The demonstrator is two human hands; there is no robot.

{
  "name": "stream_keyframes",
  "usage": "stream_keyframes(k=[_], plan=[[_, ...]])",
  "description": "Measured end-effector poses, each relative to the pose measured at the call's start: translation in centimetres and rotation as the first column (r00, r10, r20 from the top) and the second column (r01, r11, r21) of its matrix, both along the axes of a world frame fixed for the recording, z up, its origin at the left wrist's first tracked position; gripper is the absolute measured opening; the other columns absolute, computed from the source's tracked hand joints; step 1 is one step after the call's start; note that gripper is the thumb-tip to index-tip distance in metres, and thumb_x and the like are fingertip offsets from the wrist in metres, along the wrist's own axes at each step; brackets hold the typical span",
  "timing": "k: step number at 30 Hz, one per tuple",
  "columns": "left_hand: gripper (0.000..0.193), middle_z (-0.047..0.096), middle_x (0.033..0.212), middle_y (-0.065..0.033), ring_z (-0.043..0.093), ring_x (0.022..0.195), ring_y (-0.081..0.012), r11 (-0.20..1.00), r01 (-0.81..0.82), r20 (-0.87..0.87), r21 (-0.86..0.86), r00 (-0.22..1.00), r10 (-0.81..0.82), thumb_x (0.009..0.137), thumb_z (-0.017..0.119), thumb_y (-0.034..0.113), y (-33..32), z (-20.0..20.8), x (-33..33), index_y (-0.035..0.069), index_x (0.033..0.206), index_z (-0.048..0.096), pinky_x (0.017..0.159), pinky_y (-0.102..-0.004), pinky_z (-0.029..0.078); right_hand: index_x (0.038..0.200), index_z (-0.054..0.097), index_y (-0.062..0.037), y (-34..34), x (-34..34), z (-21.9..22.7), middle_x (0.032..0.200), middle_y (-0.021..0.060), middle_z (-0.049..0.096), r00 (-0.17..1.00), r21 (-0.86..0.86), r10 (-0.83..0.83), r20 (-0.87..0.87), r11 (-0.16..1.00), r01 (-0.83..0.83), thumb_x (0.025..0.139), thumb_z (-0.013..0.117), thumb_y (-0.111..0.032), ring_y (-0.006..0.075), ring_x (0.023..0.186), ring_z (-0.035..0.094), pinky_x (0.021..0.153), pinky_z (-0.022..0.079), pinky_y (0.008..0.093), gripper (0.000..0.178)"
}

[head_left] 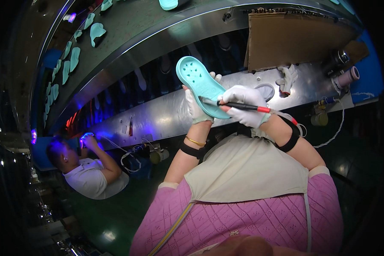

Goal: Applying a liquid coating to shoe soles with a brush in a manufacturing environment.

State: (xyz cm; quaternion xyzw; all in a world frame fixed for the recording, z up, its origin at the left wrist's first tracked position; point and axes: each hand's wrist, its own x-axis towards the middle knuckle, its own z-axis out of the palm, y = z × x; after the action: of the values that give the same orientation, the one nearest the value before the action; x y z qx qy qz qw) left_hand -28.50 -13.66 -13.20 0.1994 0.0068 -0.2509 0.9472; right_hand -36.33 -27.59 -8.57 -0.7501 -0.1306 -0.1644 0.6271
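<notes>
A turquoise foam clog [196,81] with a cluster of holes at its far rounded end is held over the bench. My left hand [195,106], in a white glove, grips it along its left side and underneath, with some fingertips showing at the right edge. In my gloved right hand [245,102] is a pen-like tool [237,105] with a dark handle, a red section and a pale cord or hose trailing over my wrist. The tool's grey tip lies against or just over the clog's near inner part; contact I cannot tell.
Behind the metal bench [158,104], a conveyor belt [132,21] carries several turquoise pieces. Cardboard [294,40] leans at the back right. Loose white gloves [287,79], a grey oval item [266,91] and a pink cup [347,77] sit rightward. A co-worker [89,170] sits at left.
</notes>
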Motion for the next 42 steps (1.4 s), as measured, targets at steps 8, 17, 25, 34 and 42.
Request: stream_keyframes(k=[8,17,25,34,42], plan=[[0.077,0.049,0.123,-0.0159,0.043,0.119,-0.0343,0.994,-0.026,-0.004,-0.102,1.000,0.026,0.083,0.041,0.065,0.4,1.7,-0.2,0.006,0.132,0.039,0.103,-0.0476,0.034,0.086,0.063,-0.0027,-1.3,1.1,-0.4,0.086,0.0033,0.064,0.990,0.260,0.028,-0.136,0.965,0.008,0.079,0.067,-0.002,0.0075,0.081,0.058,0.075,0.047,0.0223,0.009],[0.082,0.035,0.139,-0.0158,0.038,0.125,-0.0353,0.956,0.113,0.135,-0.270,0.988,-0.079,0.082,0.034,0.069,0.6,1.3,-0.3,0.012,0.141,0.027,0.098,-0.0490,0.039,0.086,0.059,-0.0018,0.9,-0.3,0.1,0.091,0.0063,0.063,0.971,0.152,0.164,-0.176,0.979,-0.138,0.077,0.070,0.000,0.0115,0.085,0.060,0.079,0.048,0.0259,0.014],[0.084,0.035,0.139,-0.0179,0.038,0.125,-0.0357,0.969,0.095,0.096,-0.229,0.993,-0.074,0.081,0.037,0.069,0.6,2.6,-0.1,0.009,0.140,0.028,0.101,-0.0489,0.036,0.088,0.060,-0.0016,0.5,0.1,-0.6,0.092,0.0077,0.064,0.986,0.094,0.149,-0.071,0.985,-0.143,0.077,0.070,-0.001,0.0126,0.084,0.061,0.078,0.050,0.0267,0.014],[0.081,0.041,0.132,-0.0227,0.046,0.117,-0.0389,0.968,0.231,0.109,-0.099,0.969,-0.220,0.082,0.041,0.064,1.8,3.1,1.7,0.005,0.137,0.033,0.097,-0.0512,0.041,0.084,0.062,-0.0021,0.0,0.2,0.2,0.086,0.0046,0.064,0.983,0.086,0.132,-0.127,0.989,-0.122,0.075,0.073,-0.006,0.0094,0.078,0.060,0.072,0.048,0.0231,0.014],[0.079,0.045,0.126,-0.0272,0.052,0.108,-0.0437,0.921,0.389,0.056,0.013,0.920,-0.389,0.087,0.036,0.061,3.0,3.8,3.1,-0.003,0.133,0.036,0.094,-0.0508,0.043,0.091,0.061,-0.0042,-0.7,-0.1,0.3,0.091,0.0052,0.065,0.891,0.421,0.238,-0.386,0.905,-0.060,0.075,0.072,-0.003,0.0111,0.085,0.060,0.078,0.049,0.0259,0.019]])
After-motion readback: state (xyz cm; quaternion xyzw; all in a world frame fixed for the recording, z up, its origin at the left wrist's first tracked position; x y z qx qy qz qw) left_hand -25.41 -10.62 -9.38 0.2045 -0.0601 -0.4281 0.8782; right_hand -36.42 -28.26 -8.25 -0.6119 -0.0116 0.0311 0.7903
